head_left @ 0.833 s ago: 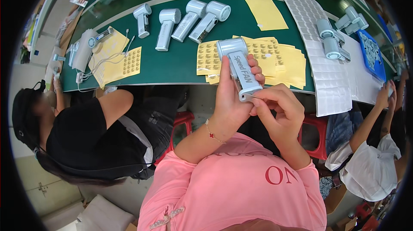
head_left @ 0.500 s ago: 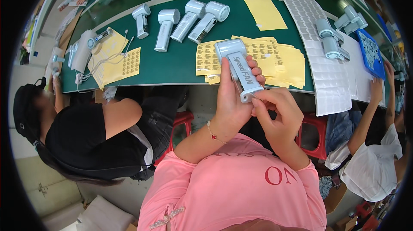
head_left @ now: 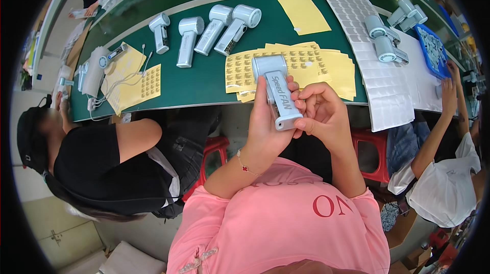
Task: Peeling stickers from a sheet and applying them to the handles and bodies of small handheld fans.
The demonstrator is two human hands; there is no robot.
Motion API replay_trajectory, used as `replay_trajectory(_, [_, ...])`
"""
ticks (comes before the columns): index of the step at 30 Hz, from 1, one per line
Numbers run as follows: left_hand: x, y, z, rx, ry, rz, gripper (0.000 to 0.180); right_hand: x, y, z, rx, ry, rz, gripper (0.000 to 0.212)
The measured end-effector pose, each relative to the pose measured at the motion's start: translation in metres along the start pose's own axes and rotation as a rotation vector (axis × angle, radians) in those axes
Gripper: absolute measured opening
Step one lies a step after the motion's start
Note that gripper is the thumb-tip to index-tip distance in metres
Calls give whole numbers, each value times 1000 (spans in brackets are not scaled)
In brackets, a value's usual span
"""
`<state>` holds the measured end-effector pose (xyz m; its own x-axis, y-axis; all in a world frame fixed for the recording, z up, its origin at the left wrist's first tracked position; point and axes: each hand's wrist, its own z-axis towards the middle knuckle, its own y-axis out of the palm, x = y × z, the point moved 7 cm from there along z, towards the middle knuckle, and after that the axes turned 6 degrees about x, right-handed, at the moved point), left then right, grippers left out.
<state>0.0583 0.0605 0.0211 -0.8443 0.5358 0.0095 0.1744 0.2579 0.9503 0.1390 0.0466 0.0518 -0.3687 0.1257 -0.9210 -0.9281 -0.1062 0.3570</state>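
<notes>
My left hand (head_left: 268,128) grips a white hand-held fan (head_left: 278,88) by its handle, head pointing away from me, above the near edge of the green table (head_left: 204,82). My right hand (head_left: 321,113) has its fingers curled against the lower end of the fan's handle, thumb and forefinger pinched at its base. Whether something small sits between those fingers is hidden. Yellow sticker sheets (head_left: 326,67) lie on the table just beyond the fan.
Several more white fans (head_left: 209,31) lie in a row at the back of the table, others at the right (head_left: 385,44). A white sheet of labels (head_left: 372,65) hangs over the right edge. A person in black (head_left: 112,162) sits at my left, another person (head_left: 444,172) at my right.
The fan and both hands have stayed in nearly the same place; my right fingers have shifted slightly at the handle's base. The person at my right has raised an arm toward the table.
</notes>
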Motion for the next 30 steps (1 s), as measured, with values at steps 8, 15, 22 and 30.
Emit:
replay_trajectory(8, [1, -8, 1, 86, -113, -121, 44, 5, 2, -5, 95, -74, -42, 36])
replay_trajectory(15, [46, -3, 17, 70, 113, 343, 47, 5, 9, 11, -98, -293, -679, 56])
replay_trajectory(22, [150, 58, 74, 342, 1270, 2165, 45, -47, -83, 36, 235, -264, -1138, 37])
replay_trajectory(30, [109, 40, 111, -68, 1444, 2714, 45, -106, -297, 87, 509, -231, -1652, 42])
